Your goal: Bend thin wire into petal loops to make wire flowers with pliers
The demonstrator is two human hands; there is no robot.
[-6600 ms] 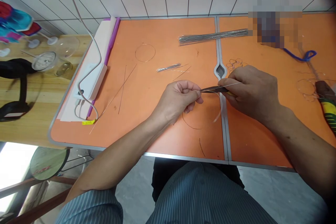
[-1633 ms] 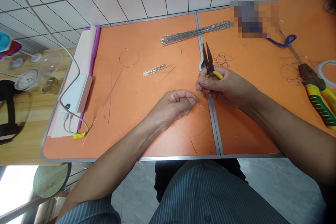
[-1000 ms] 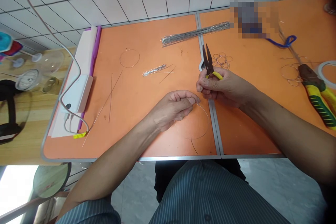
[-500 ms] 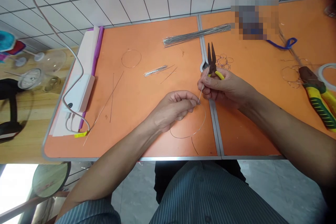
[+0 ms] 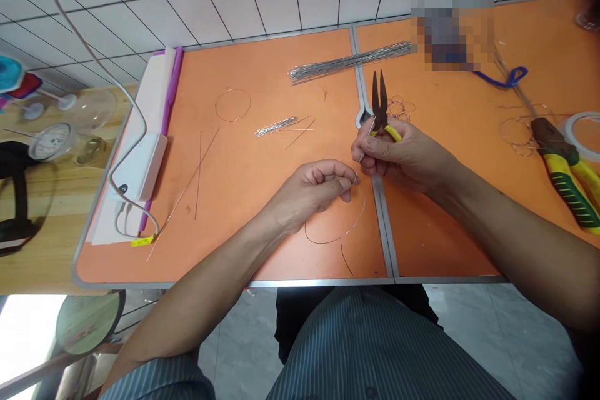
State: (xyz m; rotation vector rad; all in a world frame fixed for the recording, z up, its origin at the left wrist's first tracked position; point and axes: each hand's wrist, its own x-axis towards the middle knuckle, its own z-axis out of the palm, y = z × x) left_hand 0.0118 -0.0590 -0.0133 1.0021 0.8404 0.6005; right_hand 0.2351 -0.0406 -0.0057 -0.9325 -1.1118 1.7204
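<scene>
The left hand (image 5: 309, 195) pinches a loop (image 5: 323, 243); just beside it, the right hand (image 5: 398, 155) holds pliers (image 5: 380, 114) and a wire (image 5: 360, 160).

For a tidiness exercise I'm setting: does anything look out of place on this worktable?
Nothing looks spilled or damaged. A short curved wire lies loose between the left hand and the table's near edge, and two long wires lie crossed farther left, apart from the large wire bundle.

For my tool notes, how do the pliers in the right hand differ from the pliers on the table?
The held pliers look slim; the lying pliers look bulkier. The held pliers sit in the right hand, tips apart; the lying pliers rest on the table. The held pliers' visible grip is plain yellow; the lying pliers' grips carry dark stripes. Both have dark heads and yellow grips.
</scene>
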